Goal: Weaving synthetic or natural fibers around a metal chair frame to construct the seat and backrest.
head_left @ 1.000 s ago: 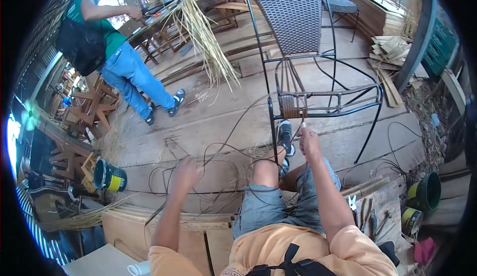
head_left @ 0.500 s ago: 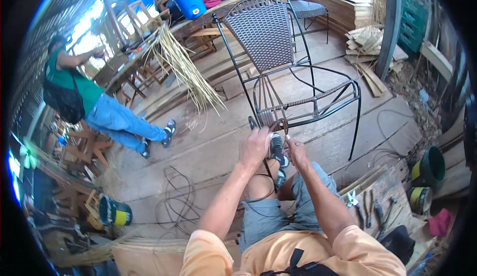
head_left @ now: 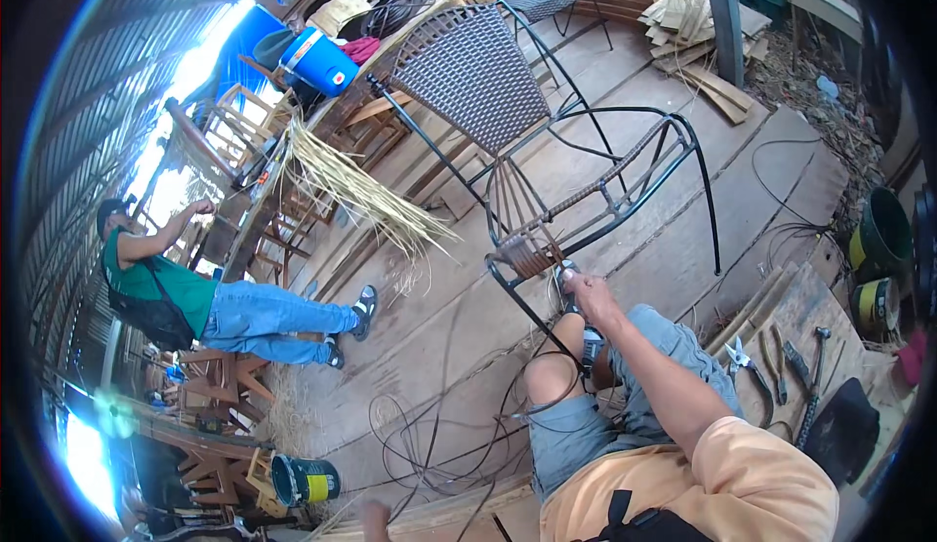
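Note:
A metal-framed chair (head_left: 625, 198) stands tilted before me, its back woven in dark brown wicker (head_left: 475, 79). Brown strands run from the back to a short woven band (head_left: 528, 253) at the near corner of the seat frame. Right beside that band, my right hand (head_left: 591, 298) is closed, pinching a brown weaving strand (head_left: 555, 250). My left hand (head_left: 374, 521) is far from the chair, low at the bottom edge, blurred and partly cut off; its fingers cannot be made out. Loose dark weaving strands (head_left: 427, 459) lie in loops on the floor between that hand and my knee.
Pliers (head_left: 747, 366) and other hand tools lie on a board at my right, near green buckets (head_left: 881, 235). A person in a green top (head_left: 185, 293) stands at the left by a long bench holding pale fibres (head_left: 356, 181) and a blue cooler (head_left: 319, 62). Another bucket (head_left: 305, 481) stands lower left.
My left hand has left the woven corner and swung down to the lower left. My right hand stays by the band. The whole view has tilted and shifted.

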